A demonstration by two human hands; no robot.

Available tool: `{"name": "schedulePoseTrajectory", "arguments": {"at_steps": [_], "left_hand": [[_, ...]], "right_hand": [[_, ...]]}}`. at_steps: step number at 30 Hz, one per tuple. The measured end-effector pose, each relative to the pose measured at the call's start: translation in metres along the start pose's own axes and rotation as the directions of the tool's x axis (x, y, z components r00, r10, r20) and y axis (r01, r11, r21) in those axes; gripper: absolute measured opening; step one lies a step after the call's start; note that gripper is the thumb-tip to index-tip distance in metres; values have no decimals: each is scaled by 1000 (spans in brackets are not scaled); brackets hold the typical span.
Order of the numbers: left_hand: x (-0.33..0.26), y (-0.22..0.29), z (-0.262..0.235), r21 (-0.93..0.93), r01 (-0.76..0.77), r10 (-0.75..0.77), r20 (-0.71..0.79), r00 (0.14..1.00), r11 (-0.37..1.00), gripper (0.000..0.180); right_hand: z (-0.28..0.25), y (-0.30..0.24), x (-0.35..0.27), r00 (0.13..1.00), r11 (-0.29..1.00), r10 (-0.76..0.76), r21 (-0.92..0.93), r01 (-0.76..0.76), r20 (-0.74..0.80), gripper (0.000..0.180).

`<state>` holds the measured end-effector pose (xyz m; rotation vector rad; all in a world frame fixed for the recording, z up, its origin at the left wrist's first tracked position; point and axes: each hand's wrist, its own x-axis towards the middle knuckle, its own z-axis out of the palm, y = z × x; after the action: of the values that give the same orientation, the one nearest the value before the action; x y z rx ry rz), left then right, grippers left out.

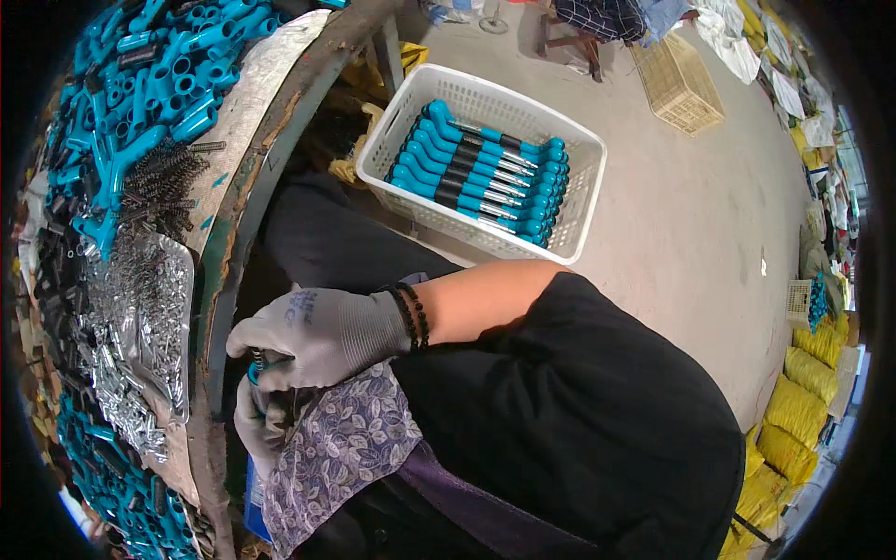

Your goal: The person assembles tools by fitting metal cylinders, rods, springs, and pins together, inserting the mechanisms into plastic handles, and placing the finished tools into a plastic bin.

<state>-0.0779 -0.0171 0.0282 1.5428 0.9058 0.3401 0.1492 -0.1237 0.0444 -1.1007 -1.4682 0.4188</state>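
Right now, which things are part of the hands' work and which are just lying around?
In use:
right hand, gloved, on a small teal part
left hand, gloved
teal handles, springs, metal bits on the bench
white basket of finished tools

Lying about:
wicker basket
yellow sacks

My right hand (317, 336) and my left hand (257, 420) wear grey knit cloth gloves with a smooth matt coating, and a patterned cloth sleeve cover (341, 448) lies soft over my forearm at lower centre. At the left of the frame the surface (271, 84) shows dull, scratched sheet metal with a rough worn rim, carrying glossy teal plastic handles (159, 75), dark wire springs (163, 187) and shiny small metal parts (154, 317). The white basket (411, 112) at upper centre is smooth latticed plastic on matt concrete floor (691, 215).
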Motion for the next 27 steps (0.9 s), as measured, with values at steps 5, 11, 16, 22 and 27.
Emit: {"name": "schedulePoseTrajectory", "arguments": {"at_steps": [5, 11, 16, 22, 27], "left_hand": [[1, -19, -1, 3, -140, 140, -27, 990, 990, 38], [-6, -6, -18, 117, -419, 431, -112, 896, 901, 60], [-19, 15, -31, -87, -296, 269, -240, 933, 951, 61], [-43, 5, -58, -238, -250, 139, -402, 905, 939, 55], [-42, 8, -77, -267, -312, 177, -431, 885, 912, 58]], "right_hand": [[-1, 3, 5, 998, 999, 10, -34, -8, 56, 27], [-24, -15, 79, 911, 924, 317, 130, -359, 264, 45], [-76, 38, 157, 985, 833, -56, -552, -44, -162, 31], [-48, 42, 238, 962, 957, 227, -149, -249, -150, 29], [14, 29, 273, 965, 925, 150, -376, -60, 216, 32]]}}
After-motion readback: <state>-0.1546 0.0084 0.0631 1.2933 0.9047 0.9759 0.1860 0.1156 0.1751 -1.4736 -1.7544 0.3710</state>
